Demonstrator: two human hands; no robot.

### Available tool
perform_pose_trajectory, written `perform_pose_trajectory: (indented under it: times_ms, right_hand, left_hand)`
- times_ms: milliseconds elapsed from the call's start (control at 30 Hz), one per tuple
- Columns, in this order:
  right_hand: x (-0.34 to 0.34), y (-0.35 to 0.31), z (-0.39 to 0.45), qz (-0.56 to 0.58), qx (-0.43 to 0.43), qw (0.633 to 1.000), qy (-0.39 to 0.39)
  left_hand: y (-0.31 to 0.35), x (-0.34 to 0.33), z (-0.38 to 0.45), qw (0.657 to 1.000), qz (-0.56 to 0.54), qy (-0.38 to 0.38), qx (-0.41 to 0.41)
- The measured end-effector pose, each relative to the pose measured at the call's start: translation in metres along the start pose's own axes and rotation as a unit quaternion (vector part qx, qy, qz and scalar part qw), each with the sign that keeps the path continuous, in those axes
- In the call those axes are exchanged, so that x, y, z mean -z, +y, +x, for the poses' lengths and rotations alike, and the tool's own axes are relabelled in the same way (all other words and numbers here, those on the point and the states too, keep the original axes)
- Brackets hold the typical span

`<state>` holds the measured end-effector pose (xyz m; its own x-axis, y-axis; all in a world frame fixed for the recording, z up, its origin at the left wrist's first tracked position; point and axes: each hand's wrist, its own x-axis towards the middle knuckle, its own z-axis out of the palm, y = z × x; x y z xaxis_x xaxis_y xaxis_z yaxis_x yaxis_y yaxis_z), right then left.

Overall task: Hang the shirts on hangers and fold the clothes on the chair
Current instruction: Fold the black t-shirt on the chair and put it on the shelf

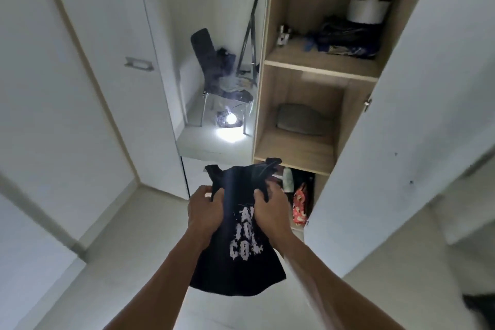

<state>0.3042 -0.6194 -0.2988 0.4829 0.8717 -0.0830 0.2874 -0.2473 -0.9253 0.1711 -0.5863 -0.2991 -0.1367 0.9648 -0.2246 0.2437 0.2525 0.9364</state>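
Observation:
A black shirt (238, 236) with white lettering hangs bunched between my two hands in front of an open wardrobe. My left hand (205, 213) grips its left side and my right hand (270, 211) grips its right side near the top. Two ends of the shirt stick up above my fingers. A dark chair (214, 72) with clothes piled on its seat shows in a mirror panel at the back. No hanger can be made out in the shirt.
The wardrobe has wooden shelves (318, 67): folded dark clothes and a white object on the upper one, a grey cushion (300, 120) below, colourful items (300, 203) at the bottom. Its white door (401, 128) stands open on the right. A closed white door (88, 75) is left.

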Motion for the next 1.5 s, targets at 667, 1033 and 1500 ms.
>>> perform_pose_trajectory:
  times_ms: [667,1033,1500]
  right_hand:
    - [0.070,0.077,0.410,0.057,-0.085,0.980,0.168]
    - [0.057,0.213,0.643,0.077,-0.029,0.971,0.226]
    - [0.050,0.268,0.767,0.053,0.030,0.981,0.185]
  left_hand:
    - [0.085,-0.325,0.323,0.987,0.056,-0.137,-0.069]
    - [0.032,-0.506,0.505,0.989,0.023,-0.114,-0.096]
    - [0.004,-0.584,0.610,0.986,0.053,-0.051,-0.153]
